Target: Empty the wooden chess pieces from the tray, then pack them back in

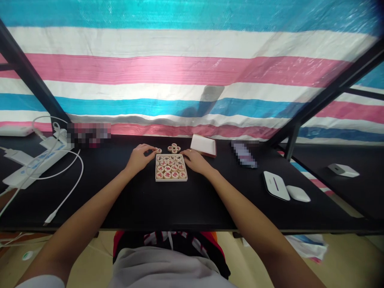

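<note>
From my head view, both arms reach over the black tabletop (135, 208) and slant inward toward its far side, the left hand (141, 157) arched with thumb and fingertips drawn narrow, pinching a round piece (159, 151) by its left edge at the far left corner of the white box (171, 180) of game pieces. My right hand (196, 161) lies low beyond the box's right side, its fingers stretched left to the small cluster of pieces (173, 148) at the far side, left of the box lid (204, 144); whether it grips one, I cannot tell.
</note>
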Tool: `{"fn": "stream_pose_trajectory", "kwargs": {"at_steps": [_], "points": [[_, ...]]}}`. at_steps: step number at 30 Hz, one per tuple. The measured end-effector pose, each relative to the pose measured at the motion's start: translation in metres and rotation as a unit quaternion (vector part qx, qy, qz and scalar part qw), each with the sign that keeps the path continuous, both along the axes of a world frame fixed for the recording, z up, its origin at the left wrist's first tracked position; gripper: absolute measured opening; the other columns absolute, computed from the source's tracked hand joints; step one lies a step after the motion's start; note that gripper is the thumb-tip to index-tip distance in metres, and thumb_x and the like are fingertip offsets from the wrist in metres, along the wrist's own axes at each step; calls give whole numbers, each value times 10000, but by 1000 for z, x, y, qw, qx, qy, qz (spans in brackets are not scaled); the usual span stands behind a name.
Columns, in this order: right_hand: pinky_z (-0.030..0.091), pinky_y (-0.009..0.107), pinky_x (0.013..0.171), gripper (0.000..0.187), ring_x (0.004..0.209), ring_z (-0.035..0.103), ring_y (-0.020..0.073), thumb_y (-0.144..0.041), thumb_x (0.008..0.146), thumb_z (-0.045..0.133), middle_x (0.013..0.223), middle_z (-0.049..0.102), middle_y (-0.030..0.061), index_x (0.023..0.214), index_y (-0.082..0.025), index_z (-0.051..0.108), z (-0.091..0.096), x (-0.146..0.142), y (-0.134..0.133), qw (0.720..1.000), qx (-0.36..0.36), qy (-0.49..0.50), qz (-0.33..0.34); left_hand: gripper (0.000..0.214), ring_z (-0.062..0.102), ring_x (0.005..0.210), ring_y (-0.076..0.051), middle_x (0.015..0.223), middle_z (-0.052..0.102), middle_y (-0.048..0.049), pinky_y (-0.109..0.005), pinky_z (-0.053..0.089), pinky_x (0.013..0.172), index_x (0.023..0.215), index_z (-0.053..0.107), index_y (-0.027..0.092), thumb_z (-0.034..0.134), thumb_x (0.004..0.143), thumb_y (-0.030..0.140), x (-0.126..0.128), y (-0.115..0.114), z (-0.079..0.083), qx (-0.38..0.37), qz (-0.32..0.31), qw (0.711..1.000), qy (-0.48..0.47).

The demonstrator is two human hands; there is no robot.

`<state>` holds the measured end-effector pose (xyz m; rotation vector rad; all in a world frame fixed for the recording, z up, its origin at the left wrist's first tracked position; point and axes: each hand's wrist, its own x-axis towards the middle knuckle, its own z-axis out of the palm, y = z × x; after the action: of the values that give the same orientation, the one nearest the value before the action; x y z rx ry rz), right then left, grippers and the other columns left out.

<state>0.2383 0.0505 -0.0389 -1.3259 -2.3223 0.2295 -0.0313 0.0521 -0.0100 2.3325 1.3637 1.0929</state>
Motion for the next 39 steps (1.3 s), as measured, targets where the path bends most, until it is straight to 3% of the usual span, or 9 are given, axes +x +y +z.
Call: {"fn": "stream_pose_trajectory", "kwargs": {"at_steps": [5, 10, 15, 22, 27, 29, 34, 39], "points": [[428, 314, 844, 271, 909, 561, 187, -93, 862, 464, 981, 645, 86, 1071, -155, 624, 0, 0, -1, 1000, -4, -3, -3, 170, 568, 757, -173, 836, 635, -24, -281, 419, 665, 804, 637, 199, 547, 793, 342, -17, 7, 3, -61, 47, 992, 98], [424, 304, 845, 262, 913, 561, 187, -97, 864, 465, 974, 644, 86, 1067, -146, 623, 3, -1, -2, 1000, 0, -5, -5, 165, 577, 747, -189, 824, 638, -16, -279, 400, 609, 818, 608, 221, 568, 775, 375, -19, 10, -3, -113, 26, 977, 179], [424, 309, 840, 270, 908, 563, 189, -84, 862, 460, 974, 644, 91, 1067, -145, 624, 3, -2, -3, 1000, 1, -3, -2, 236, 565, 864, -210, 898, 645, -46, -323, 454, 762, 827, 641, 203, 511, 836, 400, -17, 17, -16, -81, -36, 979, 181], [426, 302, 843, 266, 910, 563, 190, -93, 862, 461, 976, 644, 87, 1067, -146, 622, 2, -1, -2, 1000, 4, -11, -5, 293, 555, 1000, -220, 1115, 647, -52, -381, 408, 948, 1047, 662, 209, 440, 873, 285, -15, 20, -24, -37, -98, 975, 194], [425, 306, 853, 266, 910, 565, 187, -101, 867, 459, 975, 645, 82, 1072, -151, 622, 1, -1, -2, 1000, 4, -10, -3, 402, 535, 1029, -229, 1159, 644, -40, -380, 429, 921, 1265, 512, 228, 426, 872, 246, -14, 18, -23, -68, -89, 981, 161], [425, 305, 854, 268, 913, 565, 188, -96, 866, 458, 974, 646, 82, 1069, -152, 623, 2, -1, -2, 1000, 4, -6, -3, 384, 537, 1006, -231, 1099, 656, -51, -383, 439, 900, 1249, 504, 211, 431, 875, 261, -12, 17, -23, -71, -80, 983, 146], [427, 314, 854, 266, 919, 562, 196, -91, 859, 459, 978, 647, 93, 1062, -140, 624, 3, -2, -3, 1000, -1, -1, 0, 253, 534, 960, -234, 1007, 628, -77, -386, 433, 896, 999, 623, 175, 425, 844, 197, -9, 17, -25, -44, -62, 980, 183], [427, 312, 855, 280, 919, 562, 191, -85, 857, 452, 979, 643, 91, 1067, -143, 628, 1, -1, -1, 1000, 0, -3, 0, 374, 502, 1020, -254, 1096, 581, -88, -408, 419, 910, 1162, 599, 188, 403, 843, 186, -7, 15, -25, -52, -47, 971, 230]]}}
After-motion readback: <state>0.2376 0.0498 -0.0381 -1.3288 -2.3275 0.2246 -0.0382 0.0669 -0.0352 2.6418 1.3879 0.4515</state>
